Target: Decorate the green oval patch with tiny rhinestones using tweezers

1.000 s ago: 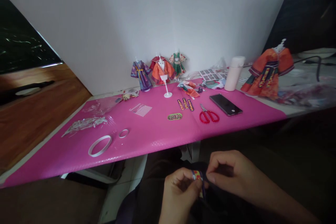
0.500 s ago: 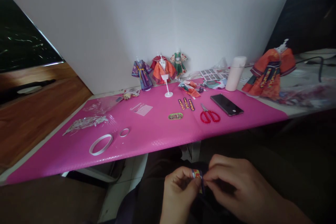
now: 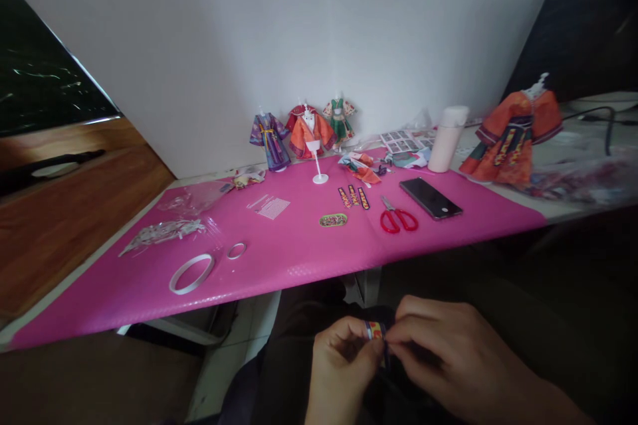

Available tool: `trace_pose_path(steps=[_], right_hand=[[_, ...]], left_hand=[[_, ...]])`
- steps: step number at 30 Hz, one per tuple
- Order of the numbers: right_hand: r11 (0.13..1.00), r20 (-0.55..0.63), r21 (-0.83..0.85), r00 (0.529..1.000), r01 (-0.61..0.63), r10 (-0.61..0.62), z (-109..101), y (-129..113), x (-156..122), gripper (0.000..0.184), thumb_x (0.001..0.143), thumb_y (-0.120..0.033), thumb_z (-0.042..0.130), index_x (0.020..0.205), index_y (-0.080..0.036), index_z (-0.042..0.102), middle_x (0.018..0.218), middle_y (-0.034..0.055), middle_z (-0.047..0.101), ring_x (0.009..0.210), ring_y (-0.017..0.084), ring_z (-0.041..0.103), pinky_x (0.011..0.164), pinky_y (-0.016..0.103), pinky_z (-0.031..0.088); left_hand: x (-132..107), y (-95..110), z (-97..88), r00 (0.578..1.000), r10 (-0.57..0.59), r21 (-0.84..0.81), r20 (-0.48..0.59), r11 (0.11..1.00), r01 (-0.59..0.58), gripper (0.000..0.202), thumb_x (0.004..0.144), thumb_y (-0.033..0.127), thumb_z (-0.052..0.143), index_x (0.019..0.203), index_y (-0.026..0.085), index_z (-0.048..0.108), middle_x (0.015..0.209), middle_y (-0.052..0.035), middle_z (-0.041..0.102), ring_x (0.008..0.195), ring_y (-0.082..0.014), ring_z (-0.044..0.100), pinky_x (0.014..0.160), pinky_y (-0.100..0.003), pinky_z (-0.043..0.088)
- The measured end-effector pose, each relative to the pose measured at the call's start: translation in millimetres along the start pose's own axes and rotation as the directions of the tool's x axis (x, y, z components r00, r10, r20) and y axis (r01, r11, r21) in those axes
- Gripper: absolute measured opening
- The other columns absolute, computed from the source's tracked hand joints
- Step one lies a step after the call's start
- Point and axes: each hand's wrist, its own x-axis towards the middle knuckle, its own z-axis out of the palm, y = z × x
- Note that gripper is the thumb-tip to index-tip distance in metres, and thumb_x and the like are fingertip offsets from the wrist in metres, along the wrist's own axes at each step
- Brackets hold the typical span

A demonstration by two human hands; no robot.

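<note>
Over my lap, below the table edge, my left hand (image 3: pixel 339 362) pinches a small patterned strip (image 3: pixel 375 330) between thumb and forefinger. The strip is yellow and red with dark blue edges, and looks curved over the forefinger. My right hand (image 3: pixel 451 345) is closed in a pinch at the strip's right edge. Whether its fingertips also hold something tiny cannot be made out. Similar dark-edged strips (image 3: pixel 353 196) lie on the pink table mat (image 3: pixel 279 246), near a green oval dish of small beads (image 3: pixel 333 220) and red-handled scissors (image 3: pixel 398 219).
A phone (image 3: pixel 430 198) and a pale bottle (image 3: pixel 448 139) are to the right. Dressed miniature forms (image 3: pixel 269 139) stand along the wall, with a larger orange-robed one (image 3: pixel 521 133) far right. A white stand (image 3: pixel 320 178), tape rings (image 3: pixel 192 274) and plastic bags (image 3: pixel 164 234) occupy the mat.
Both hands stay almost in place. The strip and fingertips have shifted very slightly to the right.
</note>
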Motion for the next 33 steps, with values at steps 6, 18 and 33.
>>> trace_pose_path(steps=[6,18,33], right_hand=[[1.000,0.022,-0.004,1.000,0.005,-0.004,-0.7,0.8,-0.4,0.029,0.104,-0.008,0.057,0.086,-0.025,0.074,0.077,-0.0008,0.072,0.062,0.013,0.070,0.058,0.026,0.048],[1.000,0.012,-0.031,1.000,0.005,-0.004,1.0,1.2,-1.8,0.031,0.103,-0.007,0.054,0.084,-0.024,0.072,0.076,-0.0008,0.071,0.062,0.013,0.069,0.058,0.026,0.047],[0.999,0.021,0.025,0.999,-0.028,0.027,0.7,1.2,-0.3,0.027,0.099,-0.007,0.056,0.085,-0.024,0.073,0.077,-0.0006,0.072,0.062,0.013,0.070,0.058,0.025,0.047]], left_hand=[[0.8,-1.2,0.0,1.000,0.020,0.014,0.009,1.000,-0.020,0.040,0.077,0.051,0.110,0.078,0.018,0.088,0.073,-0.0062,0.082,0.068,-0.0196,0.075,0.069,-0.028,0.065],[0.6,-1.6,1.4,0.999,0.051,0.054,0.013,0.997,-0.051,0.034,0.078,0.046,0.108,0.078,0.019,0.088,0.078,-0.0076,0.086,0.074,-0.0225,0.080,0.074,-0.030,0.069],[2.4,-7.1,-0.9,0.998,0.051,0.049,0.023,0.997,-0.052,0.033,0.079,0.045,0.107,0.078,0.019,0.088,0.078,-0.0077,0.085,0.073,-0.0219,0.079,0.072,-0.029,0.068]])
